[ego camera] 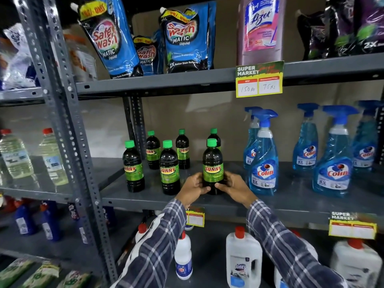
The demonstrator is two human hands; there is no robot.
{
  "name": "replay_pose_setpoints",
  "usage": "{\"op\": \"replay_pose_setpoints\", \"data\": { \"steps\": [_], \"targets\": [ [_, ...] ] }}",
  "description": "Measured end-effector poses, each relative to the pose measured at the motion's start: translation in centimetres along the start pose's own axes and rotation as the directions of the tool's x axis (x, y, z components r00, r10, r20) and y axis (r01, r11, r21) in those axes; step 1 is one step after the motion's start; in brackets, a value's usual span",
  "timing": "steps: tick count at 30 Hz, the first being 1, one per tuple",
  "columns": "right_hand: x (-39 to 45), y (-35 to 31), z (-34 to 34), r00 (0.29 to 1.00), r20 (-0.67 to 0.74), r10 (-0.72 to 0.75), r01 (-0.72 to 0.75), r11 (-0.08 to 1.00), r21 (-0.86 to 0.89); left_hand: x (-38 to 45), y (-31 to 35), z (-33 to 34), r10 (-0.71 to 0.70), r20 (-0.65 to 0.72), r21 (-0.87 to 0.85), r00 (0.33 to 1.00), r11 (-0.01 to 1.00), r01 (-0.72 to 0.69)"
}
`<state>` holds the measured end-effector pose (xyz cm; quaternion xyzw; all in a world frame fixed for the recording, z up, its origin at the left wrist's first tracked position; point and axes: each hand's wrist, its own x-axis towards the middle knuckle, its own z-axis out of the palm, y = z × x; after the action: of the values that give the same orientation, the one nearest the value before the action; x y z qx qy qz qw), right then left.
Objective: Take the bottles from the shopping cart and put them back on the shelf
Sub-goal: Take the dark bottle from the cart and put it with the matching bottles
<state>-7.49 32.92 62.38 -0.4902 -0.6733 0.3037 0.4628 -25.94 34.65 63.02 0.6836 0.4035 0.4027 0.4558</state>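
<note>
Both hands, left hand [194, 187] and right hand [233, 187], wrap one dark bottle [212, 163] near the shelf [207, 201] front edge; five more bottles [133, 167] stand behind.

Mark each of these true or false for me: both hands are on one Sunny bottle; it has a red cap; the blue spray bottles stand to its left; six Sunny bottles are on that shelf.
1. Both hands, left hand and right hand, grip one Sunny bottle. True.
2. Its cap is red. False: green.
3. The blue spray bottles stand left of it. False: they stand to its right.
4. Six Sunny bottles show on the middle shelf. True, counting the held one.
</note>
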Motion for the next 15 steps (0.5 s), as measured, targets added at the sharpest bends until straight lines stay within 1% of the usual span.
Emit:
{"op": "replay_pose_setpoints", "data": {
  "steps": [4,8,15],
  "targets": [
    [-0.8,0.0,0.2,0.999,-0.045,-0.017,0.014,0.998,-0.062,-0.1,0.0,0.1,0.007,0.028,0.052,1.000,0.999,-0.009],
    [-1.1,-0.5,0.6,0.993,-0.106,-0.053,0.032,0.983,-0.183,-0.4,0.3,0.6,0.028,0.033,0.070,0.999,0.997,-0.030],
    [-1.4,-0.9,0.7,0.994,-0.094,-0.056,0.034,0.975,-0.220,-0.9,0.6,0.5,0.021,0.025,0.066,0.999,0.998,-0.023]
  ]
}}
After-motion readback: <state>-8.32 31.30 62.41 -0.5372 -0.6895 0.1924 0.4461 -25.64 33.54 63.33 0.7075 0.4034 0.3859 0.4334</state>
